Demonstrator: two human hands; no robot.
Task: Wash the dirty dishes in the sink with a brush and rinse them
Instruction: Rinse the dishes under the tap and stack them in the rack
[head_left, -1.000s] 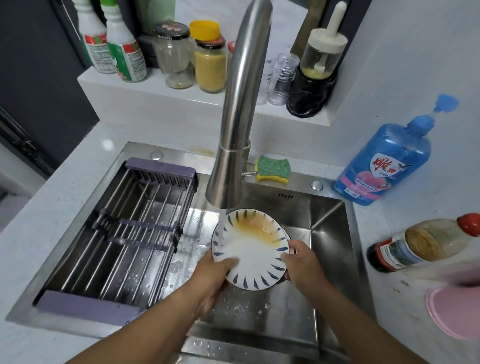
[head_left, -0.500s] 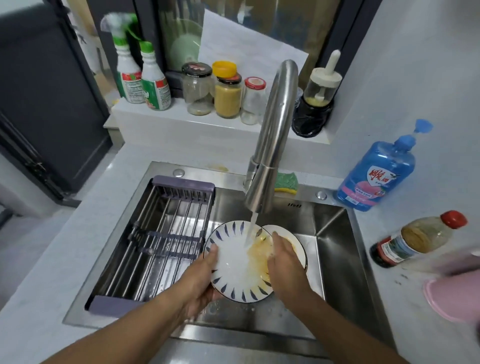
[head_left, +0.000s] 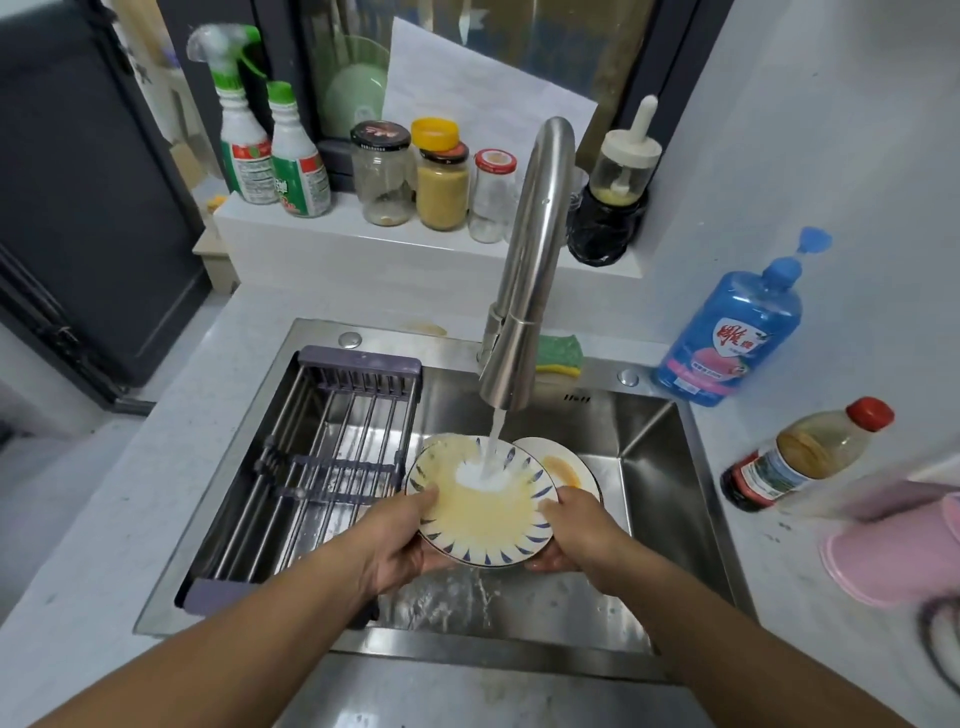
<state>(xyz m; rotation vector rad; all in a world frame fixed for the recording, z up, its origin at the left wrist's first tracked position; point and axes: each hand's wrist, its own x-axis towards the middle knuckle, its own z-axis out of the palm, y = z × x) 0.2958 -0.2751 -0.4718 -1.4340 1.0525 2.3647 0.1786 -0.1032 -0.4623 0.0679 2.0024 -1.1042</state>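
Observation:
A white plate with blue rim marks (head_left: 485, 512) is held level over the steel sink (head_left: 654, 467), filled with yellowish water. My left hand (head_left: 397, 540) grips its left rim, thumb on top. At the right rim my right hand (head_left: 576, 535) grips it the same way. Water runs from the tall steel faucet (head_left: 519, 312) onto the plate's far half. A second white plate with an orange stain (head_left: 563, 465) lies in the sink behind it, partly hidden. No brush is in view.
A purple-ended drying rack (head_left: 322, 467) spans the sink's left half. A green-yellow sponge (head_left: 558, 353) sits behind the faucet. A blue soap bottle (head_left: 737, 338), a sauce bottle (head_left: 800, 457) and a pink item (head_left: 898, 545) stand on the right counter. Jars and spray bottles line the back ledge.
The plate went from tilted up to lying level under the stream and has filled with yellowish water. My right hand moved from the plate's face to its right rim. The camera pulled back.

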